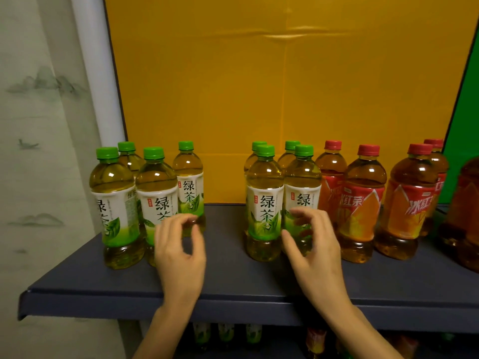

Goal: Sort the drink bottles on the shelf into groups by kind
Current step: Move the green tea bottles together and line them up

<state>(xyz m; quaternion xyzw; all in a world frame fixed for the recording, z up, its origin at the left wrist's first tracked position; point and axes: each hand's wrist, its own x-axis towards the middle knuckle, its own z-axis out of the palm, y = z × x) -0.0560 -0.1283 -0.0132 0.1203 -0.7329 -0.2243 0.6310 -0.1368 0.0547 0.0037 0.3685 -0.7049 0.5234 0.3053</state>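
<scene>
On the dark shelf (233,288), a bare gap runs to the yellow back panel (259,86) between four green tea bottles (155,203) at the left edge and four more (264,203) at centre, which touch the red tea bottles (363,203) crowding the right. The left hand (178,252) and right hand (311,244) hover over the front lip, fingers curled apart, gripping nothing. More bottles (225,332) stand on the level below.

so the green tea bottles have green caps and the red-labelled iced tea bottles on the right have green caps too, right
Not quite. The head view shows the green tea bottles with green caps, but the red-labelled iced tea bottles on the right of the shelf have red caps, not green.
</scene>
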